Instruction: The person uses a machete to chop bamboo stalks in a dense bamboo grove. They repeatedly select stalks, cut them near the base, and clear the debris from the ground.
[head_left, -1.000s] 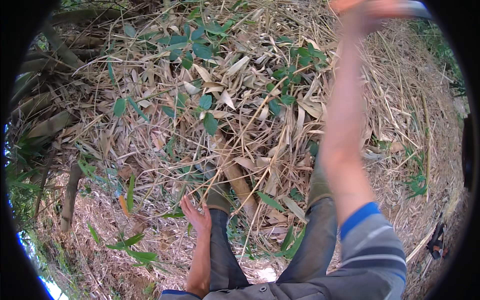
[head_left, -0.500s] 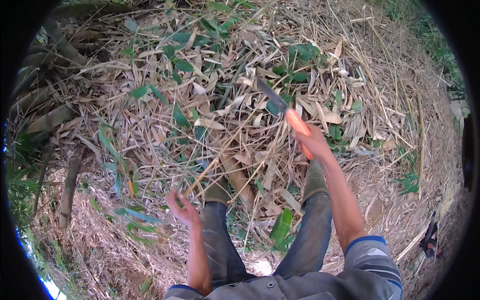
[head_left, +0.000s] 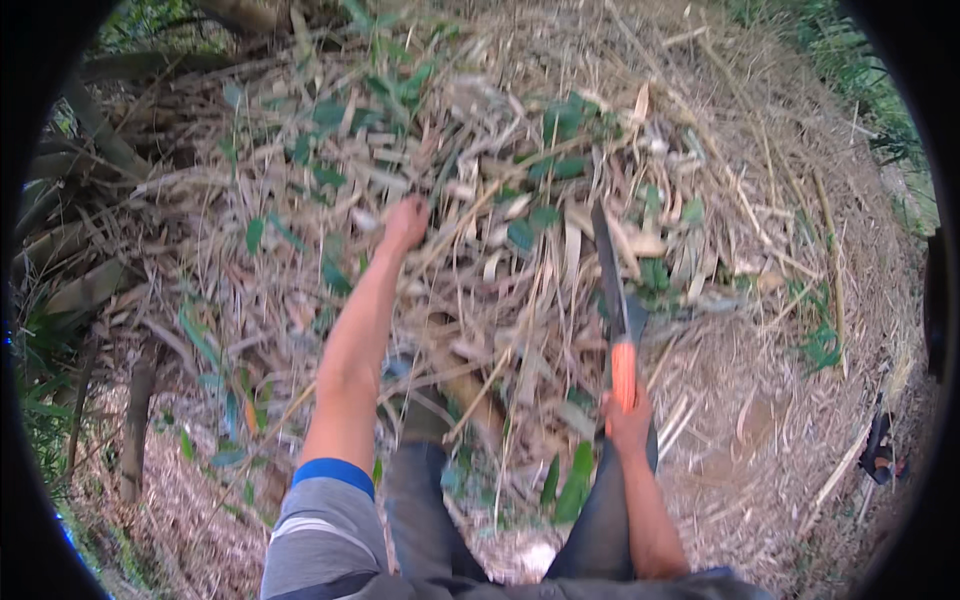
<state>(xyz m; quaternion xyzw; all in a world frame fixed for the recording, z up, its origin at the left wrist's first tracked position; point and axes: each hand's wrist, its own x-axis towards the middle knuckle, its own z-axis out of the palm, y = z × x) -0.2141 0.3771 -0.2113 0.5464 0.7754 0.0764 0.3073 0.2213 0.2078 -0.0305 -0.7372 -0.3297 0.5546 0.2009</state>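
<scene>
My right hand (head_left: 628, 425) grips the orange handle of a machete (head_left: 609, 265) close to my right leg. Its long dark blade points forward over the dry leaves. Stretched out ahead, my left hand (head_left: 407, 222) is down at the leaf litter (head_left: 480, 265), fingers curled in. A thin greenish stalk (head_left: 446, 178) lies right beside it. Blur hides whether the fingers hold that stalk or something else.
Thick bamboo stems (head_left: 95, 285) stand and lean on the left. Green leaves (head_left: 575, 485) lie between my legs. A long dry stalk (head_left: 828, 260) lies at the right, and a dark object (head_left: 880, 447) sits near the right edge.
My left hand has reached forward from beside my left leg, leaving the yellowish stalk it was near. My right hand has drawn back toward me, and the blade points more straight ahead.
</scene>
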